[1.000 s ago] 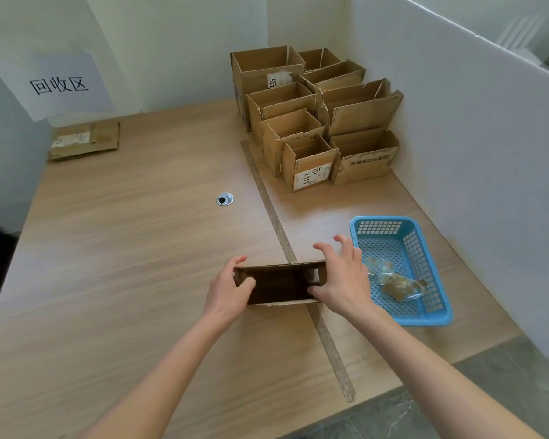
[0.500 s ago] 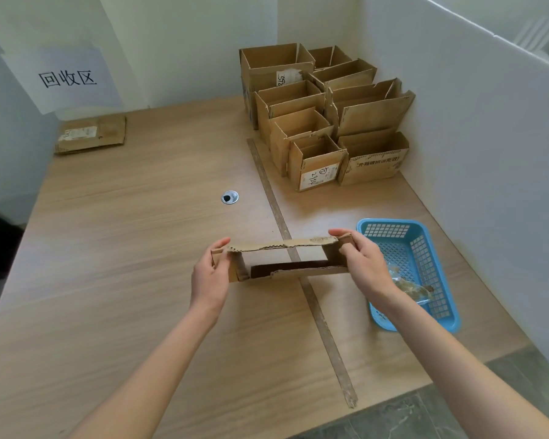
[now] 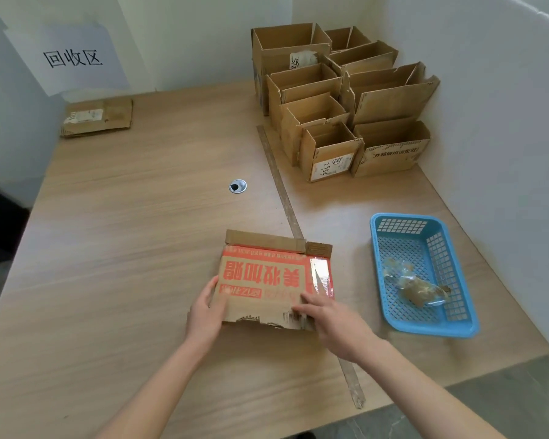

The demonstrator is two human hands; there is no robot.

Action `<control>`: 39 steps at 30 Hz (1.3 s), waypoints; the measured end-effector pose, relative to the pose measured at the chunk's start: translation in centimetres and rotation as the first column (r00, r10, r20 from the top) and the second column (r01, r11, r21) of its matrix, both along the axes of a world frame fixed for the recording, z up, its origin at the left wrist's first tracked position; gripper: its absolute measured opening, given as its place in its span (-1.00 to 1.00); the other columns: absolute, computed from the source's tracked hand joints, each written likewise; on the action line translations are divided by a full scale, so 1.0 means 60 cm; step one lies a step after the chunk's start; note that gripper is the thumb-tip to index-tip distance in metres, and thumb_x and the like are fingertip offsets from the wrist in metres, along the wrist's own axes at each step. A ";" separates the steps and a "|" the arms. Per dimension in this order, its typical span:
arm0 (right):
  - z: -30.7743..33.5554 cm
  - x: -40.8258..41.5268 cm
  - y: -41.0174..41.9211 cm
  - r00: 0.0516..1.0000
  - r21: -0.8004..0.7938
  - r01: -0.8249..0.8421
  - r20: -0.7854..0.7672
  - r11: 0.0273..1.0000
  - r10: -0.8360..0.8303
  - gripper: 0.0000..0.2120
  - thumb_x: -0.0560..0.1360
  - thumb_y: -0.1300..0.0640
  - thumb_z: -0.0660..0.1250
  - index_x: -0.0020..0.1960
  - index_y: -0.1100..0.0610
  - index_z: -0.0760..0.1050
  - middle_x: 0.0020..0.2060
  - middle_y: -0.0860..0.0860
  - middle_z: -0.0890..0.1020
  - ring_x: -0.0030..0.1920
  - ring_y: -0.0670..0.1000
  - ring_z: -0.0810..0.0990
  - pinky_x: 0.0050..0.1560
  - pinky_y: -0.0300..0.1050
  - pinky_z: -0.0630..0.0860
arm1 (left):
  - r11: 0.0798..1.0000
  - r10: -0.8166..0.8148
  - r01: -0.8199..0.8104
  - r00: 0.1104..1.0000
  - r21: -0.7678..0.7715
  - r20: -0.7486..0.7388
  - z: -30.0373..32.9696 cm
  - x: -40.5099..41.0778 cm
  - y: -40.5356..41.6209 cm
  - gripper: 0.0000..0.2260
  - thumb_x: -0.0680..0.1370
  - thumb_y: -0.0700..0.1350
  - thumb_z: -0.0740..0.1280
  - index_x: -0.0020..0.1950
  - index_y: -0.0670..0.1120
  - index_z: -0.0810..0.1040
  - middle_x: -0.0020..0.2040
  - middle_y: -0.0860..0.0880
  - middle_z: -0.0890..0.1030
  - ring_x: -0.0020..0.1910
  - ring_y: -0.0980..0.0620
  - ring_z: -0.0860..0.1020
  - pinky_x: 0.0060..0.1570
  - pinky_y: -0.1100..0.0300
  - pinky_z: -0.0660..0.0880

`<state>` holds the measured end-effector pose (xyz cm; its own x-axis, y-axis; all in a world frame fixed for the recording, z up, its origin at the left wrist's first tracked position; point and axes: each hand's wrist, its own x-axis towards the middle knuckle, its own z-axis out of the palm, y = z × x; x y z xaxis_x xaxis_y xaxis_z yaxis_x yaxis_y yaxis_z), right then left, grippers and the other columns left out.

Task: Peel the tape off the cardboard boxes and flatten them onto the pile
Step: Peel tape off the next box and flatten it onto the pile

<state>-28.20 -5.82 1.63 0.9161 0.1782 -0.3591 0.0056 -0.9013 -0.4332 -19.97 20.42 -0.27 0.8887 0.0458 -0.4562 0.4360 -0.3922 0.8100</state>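
Your flattened box (image 3: 274, 280) lies on the table (image 3: 124, 232), its orange print of large Chinese characters upside down to you and a strip of clear tape (image 3: 321, 277) along its right edge. The wall sign (image 3: 72, 58) reads 回收区; the nearest of the open boxes (image 3: 330, 153) carries a label handwritten "2914". Your left hand (image 3: 205, 312) grips the box's left edge, thumb on top. Your right hand (image 3: 333, 315) lies on the near right corner, fingers (image 3: 301, 304) loosely bent; whether they pinch anything you cannot tell. Half a second ago you held this box up, opened as a tube; now it is pressed flat. The pile (image 3: 97, 117) sits at the far left corner.
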 end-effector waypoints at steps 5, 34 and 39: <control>-0.054 0.007 0.017 0.995 -0.061 0.041 0.092 0.997 -0.035 -0.61 0.64 0.00 0.13 0.45 -0.10 0.41 0.43 -0.10 0.43 0.41 0.02 0.41 0.33 -0.03 0.44 | 0.829 -0.339 0.291 0.941 0.477 0.015 -0.040 -0.017 0.022 -0.22 0.48 0.04 0.53 0.60 0.13 0.20 0.43 0.00 0.52 0.32 -0.08 0.53 0.27 0.01 0.48; -0.129 0.123 -0.005 0.969 -0.010 0.243 0.051 0.970 -0.242 0.04 0.32 -0.55 0.30 0.61 -0.29 -0.14 0.60 -0.03 -0.34 0.62 0.07 -0.26 0.61 0.20 -0.13 | 0.853 -0.372 0.230 0.897 0.468 0.238 -0.085 0.139 -0.016 -0.04 0.53 -0.09 0.48 0.62 0.29 -0.17 0.65 0.13 0.06 0.59 0.04 0.15 0.54 -0.03 0.14; -0.156 0.127 0.008 0.968 -0.114 0.197 0.181 0.974 -0.175 0.11 0.25 -0.74 0.03 0.61 -0.24 -0.22 0.59 0.10 -0.40 0.57 0.08 -0.46 0.58 0.23 -0.28 | 0.545 -0.727 0.424 0.669 0.723 0.156 -0.115 0.129 -0.026 -0.35 0.64 0.04 0.21 0.65 0.19 -0.04 0.65 0.12 -0.24 0.60 0.14 -0.29 0.57 0.02 -0.26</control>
